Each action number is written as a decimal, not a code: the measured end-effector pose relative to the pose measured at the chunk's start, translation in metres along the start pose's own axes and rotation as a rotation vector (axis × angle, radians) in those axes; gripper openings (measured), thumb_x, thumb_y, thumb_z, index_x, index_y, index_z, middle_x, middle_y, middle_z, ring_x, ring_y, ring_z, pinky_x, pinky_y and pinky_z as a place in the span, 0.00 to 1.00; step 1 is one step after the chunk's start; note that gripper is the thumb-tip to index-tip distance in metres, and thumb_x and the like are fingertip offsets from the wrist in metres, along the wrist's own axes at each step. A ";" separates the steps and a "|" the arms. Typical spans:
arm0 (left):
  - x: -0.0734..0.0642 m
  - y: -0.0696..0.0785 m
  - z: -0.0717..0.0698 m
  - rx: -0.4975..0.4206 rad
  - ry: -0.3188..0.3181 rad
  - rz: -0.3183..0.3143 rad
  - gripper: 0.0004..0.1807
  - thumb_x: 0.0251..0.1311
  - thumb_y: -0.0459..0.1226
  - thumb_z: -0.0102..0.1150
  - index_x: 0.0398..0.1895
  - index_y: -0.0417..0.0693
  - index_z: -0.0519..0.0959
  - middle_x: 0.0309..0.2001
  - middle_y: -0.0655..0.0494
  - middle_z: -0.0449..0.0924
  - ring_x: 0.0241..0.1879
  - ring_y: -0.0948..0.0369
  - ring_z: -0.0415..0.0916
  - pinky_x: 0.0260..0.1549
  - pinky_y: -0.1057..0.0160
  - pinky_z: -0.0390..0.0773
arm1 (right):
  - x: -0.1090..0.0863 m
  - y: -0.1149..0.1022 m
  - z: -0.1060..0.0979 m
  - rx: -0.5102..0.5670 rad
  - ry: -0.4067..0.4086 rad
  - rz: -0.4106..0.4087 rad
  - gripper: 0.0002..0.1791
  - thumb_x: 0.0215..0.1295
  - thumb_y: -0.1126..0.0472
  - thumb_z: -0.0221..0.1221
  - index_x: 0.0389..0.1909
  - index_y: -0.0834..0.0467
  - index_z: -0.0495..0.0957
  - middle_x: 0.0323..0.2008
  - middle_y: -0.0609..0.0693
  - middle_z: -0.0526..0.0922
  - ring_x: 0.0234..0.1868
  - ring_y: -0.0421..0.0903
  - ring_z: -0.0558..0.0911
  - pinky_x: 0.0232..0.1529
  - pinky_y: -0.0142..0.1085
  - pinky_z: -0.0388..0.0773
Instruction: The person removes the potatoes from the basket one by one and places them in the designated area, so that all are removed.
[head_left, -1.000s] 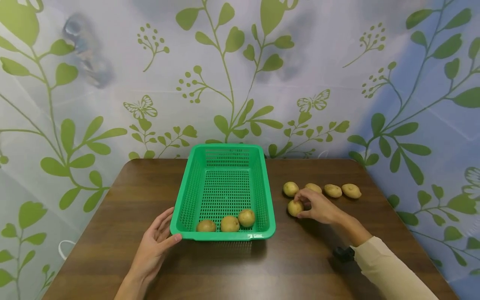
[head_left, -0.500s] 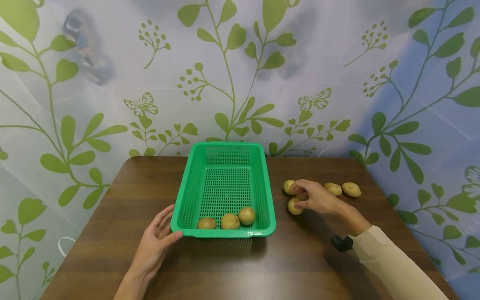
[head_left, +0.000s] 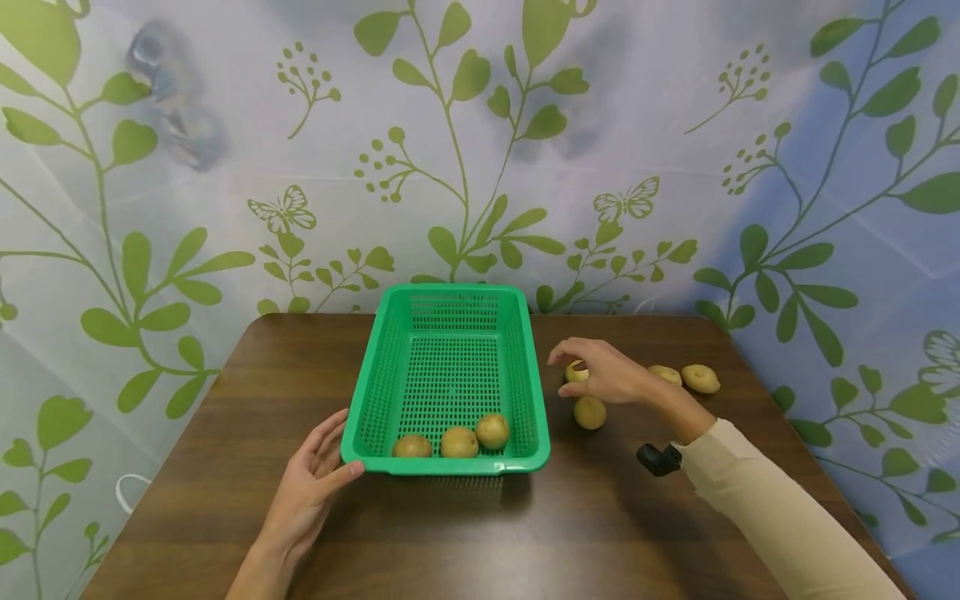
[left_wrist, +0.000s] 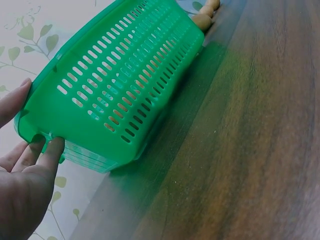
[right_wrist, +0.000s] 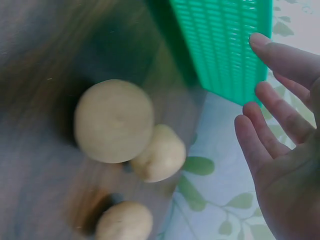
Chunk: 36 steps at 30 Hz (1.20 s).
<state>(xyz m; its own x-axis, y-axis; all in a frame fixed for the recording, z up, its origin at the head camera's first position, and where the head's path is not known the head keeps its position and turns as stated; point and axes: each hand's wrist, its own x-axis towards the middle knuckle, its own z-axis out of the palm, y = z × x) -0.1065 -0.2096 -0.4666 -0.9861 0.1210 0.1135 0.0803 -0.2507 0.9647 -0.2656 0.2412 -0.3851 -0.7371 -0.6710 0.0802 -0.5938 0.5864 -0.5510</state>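
A green plastic basket (head_left: 453,375) stands on the table, with three potatoes (head_left: 459,442) along its near end. My left hand (head_left: 303,492) grips its near left corner, thumb on the rim and fingertips against the outer side in the left wrist view. Right of the basket, my right hand (head_left: 611,375) hovers over loose potatoes, fingers spread and holding nothing. One round potato (head_left: 590,412) lies just below that hand. Another potato (head_left: 576,372) shows partly behind its thumb and fingers. In the right wrist view, the palm faces the basket wall (right_wrist: 225,45), apart from the potatoes (right_wrist: 114,121).
Two oval potatoes, one partly covered by the right arm (head_left: 665,375) and one at the far right (head_left: 701,379), lie on the brown wooden table (head_left: 465,550). A leaf-patterned curtain (head_left: 465,167) hangs behind. A black device (head_left: 658,459) sits at the right wrist.
My right hand has come off the near round potato, risen, and moved left and away towards the basket, its fingers spreading. The left hand and basket stay in place.
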 end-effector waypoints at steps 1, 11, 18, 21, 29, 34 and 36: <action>0.000 0.000 0.000 0.002 -0.002 -0.001 0.41 0.67 0.20 0.60 0.80 0.38 0.53 0.74 0.39 0.59 0.71 0.57 0.68 0.61 0.61 0.75 | 0.003 -0.002 -0.001 -0.010 -0.002 -0.009 0.22 0.64 0.59 0.74 0.55 0.55 0.78 0.55 0.53 0.80 0.58 0.55 0.80 0.56 0.53 0.80; -0.003 0.001 -0.005 0.028 -0.004 -0.016 0.42 0.68 0.21 0.59 0.81 0.41 0.53 0.75 0.38 0.57 0.72 0.58 0.67 0.61 0.60 0.75 | 0.027 -0.023 -0.010 -0.038 -0.068 -0.015 0.22 0.65 0.60 0.73 0.58 0.56 0.79 0.58 0.52 0.80 0.58 0.58 0.79 0.56 0.56 0.78; -0.004 -0.001 -0.003 0.004 0.003 -0.018 0.41 0.68 0.21 0.59 0.81 0.40 0.53 0.75 0.40 0.58 0.71 0.59 0.67 0.60 0.61 0.75 | 0.037 -0.033 -0.014 -0.088 -0.105 -0.071 0.22 0.65 0.59 0.72 0.57 0.59 0.80 0.57 0.52 0.80 0.56 0.57 0.80 0.55 0.53 0.78; -0.004 -0.001 -0.002 -0.001 0.000 -0.012 0.41 0.67 0.21 0.58 0.80 0.39 0.52 0.75 0.40 0.59 0.71 0.59 0.67 0.61 0.61 0.75 | 0.042 -0.038 -0.016 -0.094 -0.136 -0.090 0.23 0.66 0.58 0.72 0.59 0.61 0.79 0.57 0.53 0.80 0.54 0.54 0.80 0.54 0.53 0.79; 0.000 -0.002 -0.001 0.005 -0.001 -0.020 0.42 0.67 0.21 0.59 0.81 0.41 0.53 0.75 0.38 0.58 0.72 0.56 0.66 0.61 0.60 0.75 | 0.059 -0.055 -0.020 -0.095 -0.251 -0.096 0.21 0.67 0.60 0.71 0.58 0.55 0.79 0.59 0.51 0.79 0.57 0.55 0.80 0.55 0.48 0.79; 0.000 -0.001 -0.002 0.007 -0.008 -0.023 0.41 0.68 0.21 0.59 0.81 0.42 0.53 0.75 0.38 0.57 0.72 0.56 0.66 0.61 0.60 0.75 | 0.073 -0.066 -0.018 -0.117 -0.295 -0.110 0.21 0.68 0.60 0.71 0.59 0.55 0.79 0.60 0.51 0.79 0.58 0.52 0.79 0.57 0.45 0.78; 0.000 -0.001 -0.003 0.004 -0.009 -0.022 0.41 0.68 0.22 0.59 0.81 0.42 0.53 0.75 0.39 0.57 0.72 0.56 0.67 0.61 0.59 0.75 | 0.078 -0.071 -0.016 -0.118 -0.307 -0.121 0.21 0.68 0.60 0.70 0.60 0.56 0.79 0.60 0.51 0.79 0.58 0.52 0.79 0.58 0.46 0.78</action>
<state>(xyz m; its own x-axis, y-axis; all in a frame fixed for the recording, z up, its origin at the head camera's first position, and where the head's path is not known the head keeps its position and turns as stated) -0.1069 -0.2121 -0.4683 -0.9864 0.1352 0.0939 0.0587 -0.2440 0.9680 -0.2865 0.1544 -0.3268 -0.5383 -0.8336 -0.1241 -0.7173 0.5304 -0.4518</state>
